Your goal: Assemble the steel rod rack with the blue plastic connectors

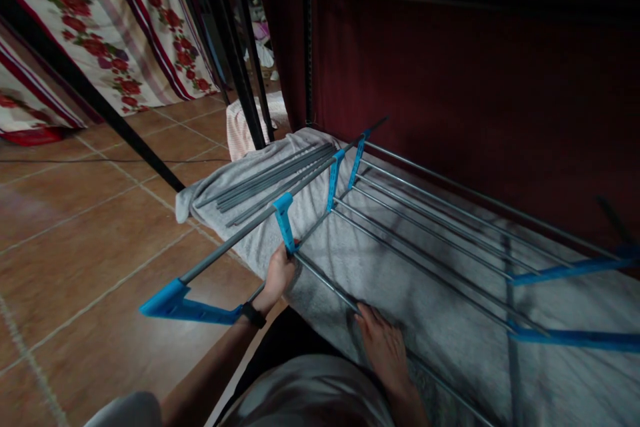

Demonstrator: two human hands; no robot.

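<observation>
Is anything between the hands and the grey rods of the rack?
Nothing visible. The left hand already grips the blue connector where a grey rod meets it, and the right hand rests directly on that rod, over the grey towel.

Grey rack (425, 227) with blue brackets (285, 220), red-flowered curtain (125, 27)

A lived-in home, laundry corner

Terracotta floor tiles (90, 227), a floral curtain (125, 27) at ten o'clock, a clothes-drying rack (425, 213) laid over a grey towel (350, 260), dark red fabric (475, 93) at one o'clock.
</observation>
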